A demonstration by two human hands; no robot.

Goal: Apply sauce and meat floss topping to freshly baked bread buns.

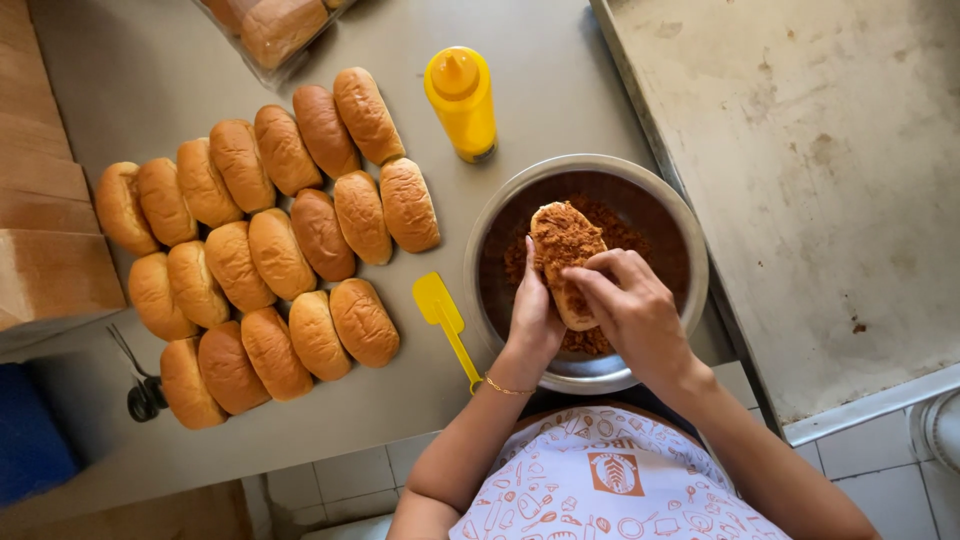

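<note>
Two hands meet over the steel bowl (660,200): the left hand (533,310) cups an opened bun (565,262) from beneath, fingers curled along its side, while the right hand (625,300) pinches brown shredded filling (562,235) onto its top, fingertips pressed together. More filling lies inside the bowl. Just left of the bowl rests a yellow spatula (443,318); beyond its far rim stands a yellow squeeze bottle (461,102). Farther left of the bowl, rows of whole buns (265,240) lie on the counter (560,80).
</note>
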